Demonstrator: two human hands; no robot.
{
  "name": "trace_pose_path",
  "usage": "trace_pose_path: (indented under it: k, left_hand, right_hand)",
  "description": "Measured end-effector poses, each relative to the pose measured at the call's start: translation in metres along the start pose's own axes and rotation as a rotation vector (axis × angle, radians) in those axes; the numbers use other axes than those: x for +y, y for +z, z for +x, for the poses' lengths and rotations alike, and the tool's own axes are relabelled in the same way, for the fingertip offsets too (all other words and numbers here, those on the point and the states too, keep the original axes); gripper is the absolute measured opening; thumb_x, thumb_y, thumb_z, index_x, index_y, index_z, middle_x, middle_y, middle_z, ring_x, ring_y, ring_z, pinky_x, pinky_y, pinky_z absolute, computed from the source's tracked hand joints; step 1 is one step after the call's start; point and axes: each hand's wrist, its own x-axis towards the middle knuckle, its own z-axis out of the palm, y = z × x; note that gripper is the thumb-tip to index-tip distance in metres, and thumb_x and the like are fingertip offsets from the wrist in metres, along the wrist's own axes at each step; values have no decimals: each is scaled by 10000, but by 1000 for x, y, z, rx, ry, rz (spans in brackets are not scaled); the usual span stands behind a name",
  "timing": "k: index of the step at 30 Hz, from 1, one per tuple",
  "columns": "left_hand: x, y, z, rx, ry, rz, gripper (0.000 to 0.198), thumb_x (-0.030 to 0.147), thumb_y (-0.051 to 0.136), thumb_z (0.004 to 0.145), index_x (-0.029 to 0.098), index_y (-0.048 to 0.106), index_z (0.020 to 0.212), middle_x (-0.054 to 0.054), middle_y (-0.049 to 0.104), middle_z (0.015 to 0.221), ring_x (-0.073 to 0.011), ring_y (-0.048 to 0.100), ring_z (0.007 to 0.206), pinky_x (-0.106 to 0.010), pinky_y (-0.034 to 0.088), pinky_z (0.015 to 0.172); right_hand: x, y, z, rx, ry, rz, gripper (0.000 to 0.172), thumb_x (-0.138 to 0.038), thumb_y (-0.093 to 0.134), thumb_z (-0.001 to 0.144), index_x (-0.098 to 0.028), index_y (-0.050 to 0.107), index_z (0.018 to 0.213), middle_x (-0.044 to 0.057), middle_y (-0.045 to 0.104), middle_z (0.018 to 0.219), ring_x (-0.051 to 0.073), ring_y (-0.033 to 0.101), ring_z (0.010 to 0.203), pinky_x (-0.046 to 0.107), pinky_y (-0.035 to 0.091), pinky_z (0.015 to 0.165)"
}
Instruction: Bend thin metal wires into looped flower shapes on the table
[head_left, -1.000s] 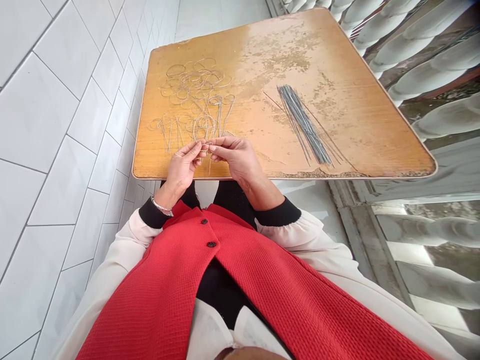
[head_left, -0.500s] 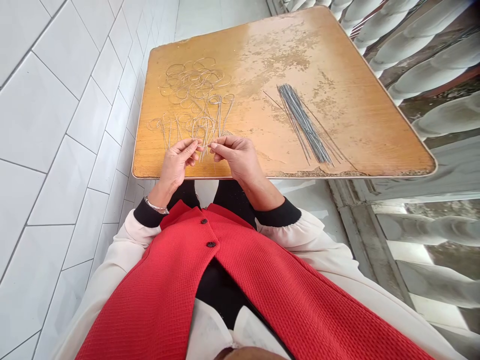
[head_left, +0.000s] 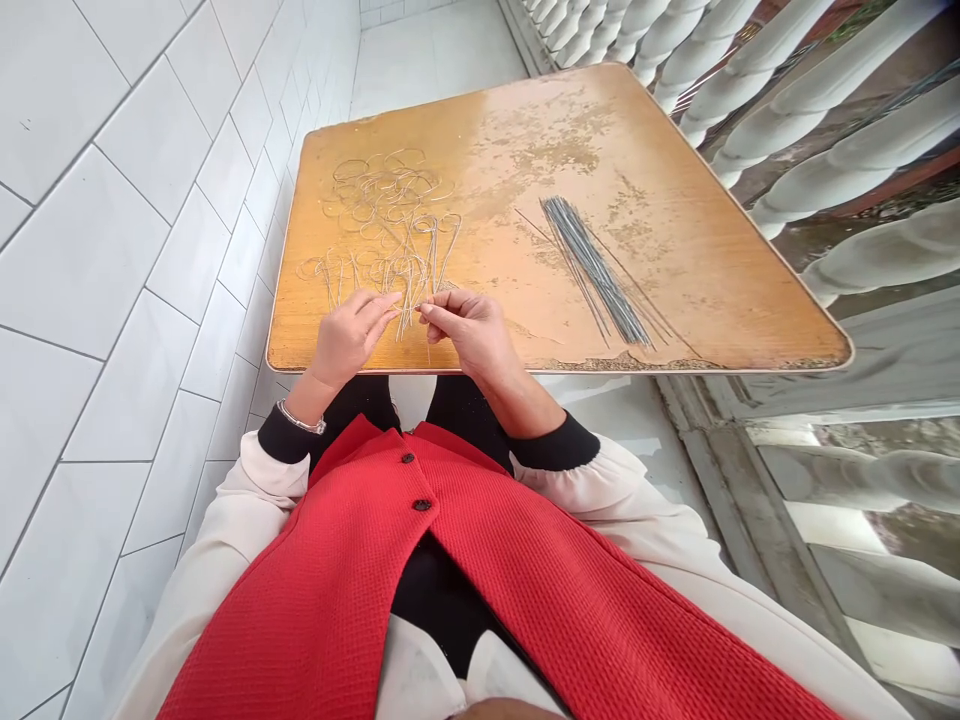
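Note:
My right hand (head_left: 466, 331) pinches a thin bent wire (head_left: 417, 290) at the near edge of the worn wooden table (head_left: 675, 270). The wire's loop reaches up over the table. My left hand (head_left: 347, 336) lies just left of it, fingers stretched toward the wire and slightly apart, its fingertips close to the wire's lower end. A pile of looped wires (head_left: 386, 215) lies on the table beyond both hands. A bundle of straight dark wires (head_left: 592, 268) lies to the right of my right hand.
A white tiled wall (head_left: 112, 250) runs along the left of the table. White balusters (head_left: 825, 150) of a railing stand along the right. My red vest and cream sleeves fill the foreground.
My left hand has let go of the wire and drawn a little leftward, fingers opening. My right hand keeps the wire. The view has tilted down slightly.

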Motion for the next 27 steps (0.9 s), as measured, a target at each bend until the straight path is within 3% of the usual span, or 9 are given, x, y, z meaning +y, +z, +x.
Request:
trace_pose_path:
  k: [7,13,21,27]
  left_hand:
    - [-4,-10,17,-120,31,57,217,422,654,922,253,778,978,-56,728,1083,-156,673,940,-263,495,829]
    - [2,-9,21,-127,17,9,206,401,642,926,225,744,886,-73,694,1186,-182,662,1013,-292,489,899]
    - [9,-5,21,-41,-52,-123,162,352,677,907,239,743,812,-46,683,995,-164,629,942,-287,468,905]
    - [7,3,18,-1,57,-79,228,408,632,943,242,768,865,-38,695,898,-148,636,872,-280,488,838]
  right_hand:
    - [-3,0,-2,-37,18,0,248,-352,830,700,-175,662,656,-14,612,604,62,494,481,211,429,475]
    - [-6,1,-2,-34,29,31,248,-363,839,703,-182,672,676,-14,626,628,61,494,477,210,454,474]
    - [-2,2,-4,-52,17,76,283,-388,871,679,-182,678,659,-19,621,601,65,506,467,211,454,471]
    - [-1,1,-4,-84,8,71,302,-386,880,697,-177,667,655,-16,618,611,57,508,477,199,437,476]
